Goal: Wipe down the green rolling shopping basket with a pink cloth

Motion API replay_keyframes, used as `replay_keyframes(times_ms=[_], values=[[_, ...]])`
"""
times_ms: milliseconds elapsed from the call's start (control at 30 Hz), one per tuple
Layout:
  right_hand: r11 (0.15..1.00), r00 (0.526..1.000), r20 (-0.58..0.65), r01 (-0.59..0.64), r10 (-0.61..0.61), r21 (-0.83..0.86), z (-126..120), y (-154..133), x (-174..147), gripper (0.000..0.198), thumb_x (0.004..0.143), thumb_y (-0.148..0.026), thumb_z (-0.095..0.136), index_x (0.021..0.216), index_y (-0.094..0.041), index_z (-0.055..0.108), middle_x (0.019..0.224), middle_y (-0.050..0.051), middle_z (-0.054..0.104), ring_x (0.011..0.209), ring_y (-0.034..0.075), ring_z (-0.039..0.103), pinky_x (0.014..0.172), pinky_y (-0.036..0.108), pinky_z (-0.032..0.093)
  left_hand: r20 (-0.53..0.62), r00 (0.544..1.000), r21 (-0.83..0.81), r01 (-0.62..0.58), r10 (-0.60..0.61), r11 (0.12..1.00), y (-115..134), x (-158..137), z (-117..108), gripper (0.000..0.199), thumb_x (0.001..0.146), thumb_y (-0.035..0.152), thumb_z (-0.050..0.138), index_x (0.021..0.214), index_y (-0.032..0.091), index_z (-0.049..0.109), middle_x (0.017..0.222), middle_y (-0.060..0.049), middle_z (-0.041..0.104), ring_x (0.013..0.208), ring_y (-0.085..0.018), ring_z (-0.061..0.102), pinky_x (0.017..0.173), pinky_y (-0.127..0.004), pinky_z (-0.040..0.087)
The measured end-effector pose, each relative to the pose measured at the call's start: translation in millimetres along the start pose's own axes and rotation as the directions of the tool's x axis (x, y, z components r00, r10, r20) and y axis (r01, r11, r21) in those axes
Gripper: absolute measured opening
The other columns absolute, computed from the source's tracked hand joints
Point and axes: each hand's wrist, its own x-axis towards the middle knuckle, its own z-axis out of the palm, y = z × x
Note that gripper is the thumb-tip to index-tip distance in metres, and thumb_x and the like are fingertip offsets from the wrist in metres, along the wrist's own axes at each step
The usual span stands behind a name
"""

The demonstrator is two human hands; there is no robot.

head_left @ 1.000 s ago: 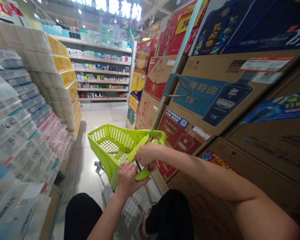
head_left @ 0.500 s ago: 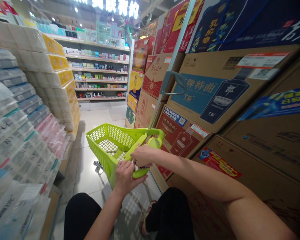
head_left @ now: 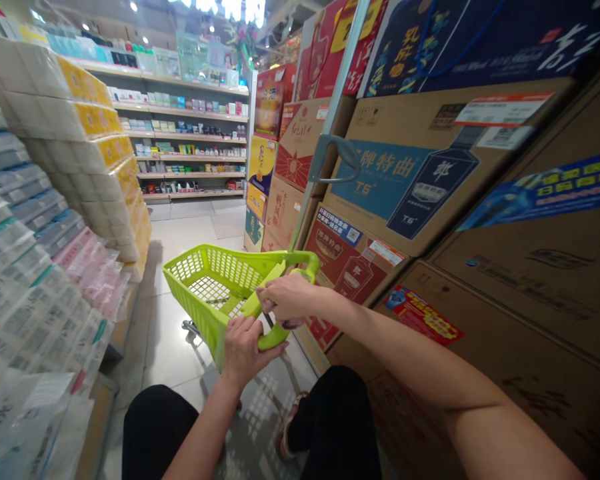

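A lime-green wheeled shopping basket [head_left: 205, 340] stands on the floor in front of me, with a lattice bottom and nothing in it that I can make out. My left hand [head_left: 243, 347] is closed over its near rim, thumb stretched along the curved green edge. Above the near end, my right hand [head_left: 287, 298] is closed, its fingers curled beside the inner green panel [head_left: 265, 291]. Whatever those fingers hold, if anything, is hidden. A grey pull handle [head_left: 337, 160] on a metal pole rises from the basket's right corner.
Stacked liquor cartons [head_left: 365, 193] wall the right side, close to the basket. Tissue packs [head_left: 95, 147] and other wrapped packages [head_left: 35, 287] are piled on the left. Tiled floor [head_left: 180, 230] runs between them to shelves of small goods [head_left: 190, 130]. My knees show below.
The view has shifted a little, so the basket and cartons sit slightly further left. My right hand has risen slightly from the near rim. My left hand keeps its grip.
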Motion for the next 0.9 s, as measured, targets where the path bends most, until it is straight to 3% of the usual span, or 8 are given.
replay_keyframes(times_ms=[167, 367, 533, 633, 733, 900], values=[[0.999, 0.995, -0.096, -0.018, 0.02, 0.026, 30, -3, -2, 0.025, 0.081, -0.023, 0.056, 0.102, -0.019, 0.069, 0.105, 0.009, 0.074, 0.093, 0.025, 0.072, 0.068, 0.028, 0.043, 0.034, 0.999, 0.002, 0.008, -0.008, 1.0, -1, -3, 1, 0.046, 0.078, 0.061, 0.072, 0.066, 0.025, 0.046, 0.066, 0.0, 0.056, 0.069, -0.019, 0.056, 0.071, -0.036, 0.043], [0.997, 0.995, -0.073, -0.072, 0.074, 0.033, 15, -2, -33, 0.018, 0.085, -0.026, 0.056, 0.088, -0.017, 0.071, 0.098, 0.01, 0.075, 0.087, 0.025, 0.072, 0.069, 0.028, 0.043, 0.022, 1.0, -0.005, 0.01, -0.01, 1.0, -2, -4, 4, 0.044, 0.076, 0.053, 0.075, 0.067, 0.025, 0.043, 0.065, 0.0, 0.054, 0.07, -0.02, 0.055, 0.073, -0.037, 0.042], [0.997, 0.968, -0.24, -0.065, 0.074, 0.047, 26, -10, -27, 0.027, 0.088, -0.023, 0.052, 0.108, -0.018, 0.069, 0.111, 0.009, 0.073, 0.1, 0.024, 0.069, 0.072, 0.028, 0.044, 0.013, 0.999, -0.038, 0.038, -0.037, 0.999, 0, -3, 7, 0.041, 0.075, 0.052, 0.077, 0.073, 0.025, 0.046, 0.067, 0.001, 0.056, 0.07, -0.019, 0.056, 0.072, -0.036, 0.042], [0.997, 0.991, -0.119, -0.063, 0.069, 0.052, 29, -12, -25, 0.026, 0.084, -0.024, 0.057, 0.104, -0.018, 0.072, 0.104, 0.009, 0.074, 0.096, 0.024, 0.069, 0.072, 0.028, 0.043, 0.006, 0.997, -0.053, 0.073, -0.073, 0.996, 3, -4, 6, 0.04, 0.073, 0.053, 0.077, 0.077, 0.024, 0.05, 0.068, 0.001, 0.055, 0.07, -0.018, 0.056, 0.072, -0.035, 0.042], [0.993, 0.996, -0.034, -0.079, 0.082, 0.089, 16, -1, -23, 0.018, 0.08, -0.023, 0.061, 0.094, -0.022, 0.072, 0.095, 0.004, 0.074, 0.089, 0.022, 0.069, 0.069, 0.027, 0.041, 0.005, 0.998, -0.059, 0.066, -0.066, 0.996, 6, -5, 4, 0.044, 0.074, 0.059, 0.075, 0.074, 0.024, 0.048, 0.066, 0.002, 0.053, 0.067, -0.018, 0.054, 0.07, -0.034, 0.042], [0.988, 0.967, -0.216, -0.149, 0.137, -0.041, 9, 31, 7, 0.026, 0.088, -0.022, 0.058, 0.111, -0.023, 0.071, 0.118, 0.009, 0.069, 0.111, 0.026, 0.062, 0.082, 0.031, 0.044, -0.006, 0.999, -0.042, 0.044, -0.044, 0.998, 9, -1, 0, 0.047, 0.076, 0.063, 0.073, 0.069, 0.025, 0.046, 0.064, 0.001, 0.053, 0.067, -0.019, 0.054, 0.069, -0.035, 0.041]])
